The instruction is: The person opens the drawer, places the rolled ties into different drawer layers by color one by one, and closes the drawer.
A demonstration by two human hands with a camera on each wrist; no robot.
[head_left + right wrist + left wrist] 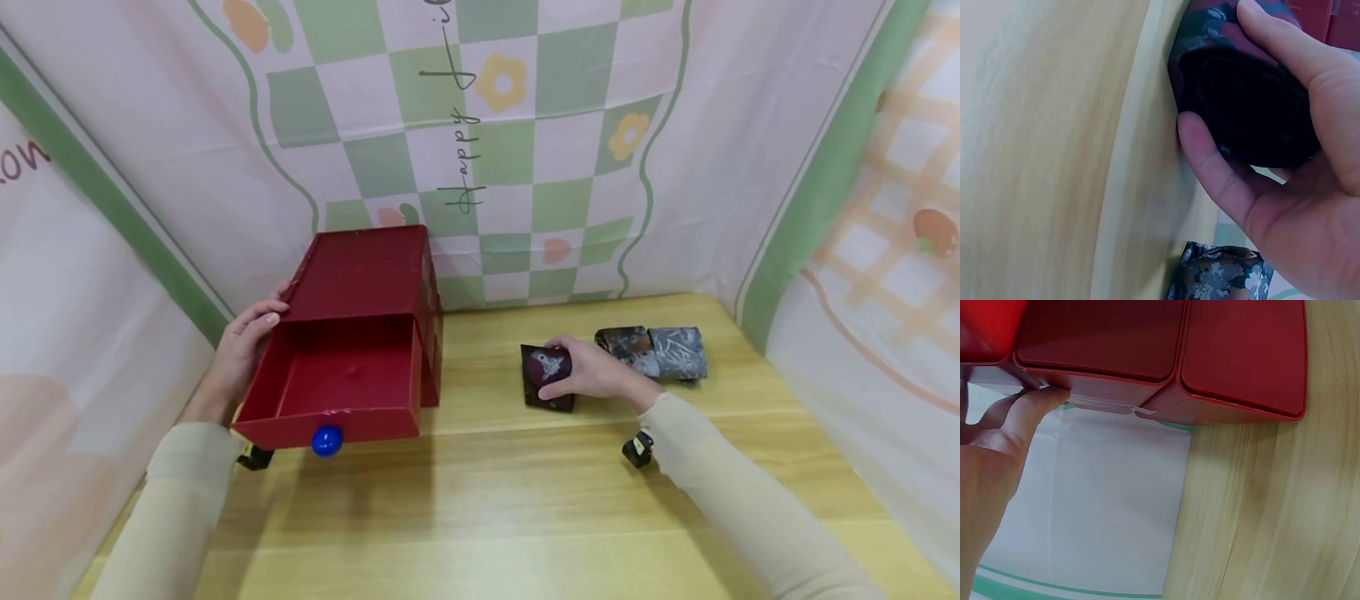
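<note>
Your right grip (pixel 592 372) pinches the dark red cloth roll (pixel 550 379) between thumb and fingers, on the right half of the counter (pixel 517 500); whether the roll touches the wood, can't tell. Its farther fingers are mostly hidden; in the right wrist view the roll's end is too dark to read the folds, and its top is cut off. Your left grip (pixel 238 354) is spread, laid against the left side of the red box (pixel 360 271), some fingertips tucked out of sight. The lower tiers sit mostly under the pulled-out drawer (pixel 375 425) from above; the left wrist view shows them, cropped at the top. Counter's near edge is out of frame; its back edge meets the printed curtain (pixel 585 92), which leaves little room behind the box. A strip of wood separates box and roll, with more wood in front of both. Drawer juts toward you, blue knob (pixel 326 441) foremost, its right wall between the drawer's inside and the roll. The brown roll (pixel 625 343) and grey roll (pixel 681 354) lie side by side, just beyond your right wrist, the brown one partly covered.
</note>
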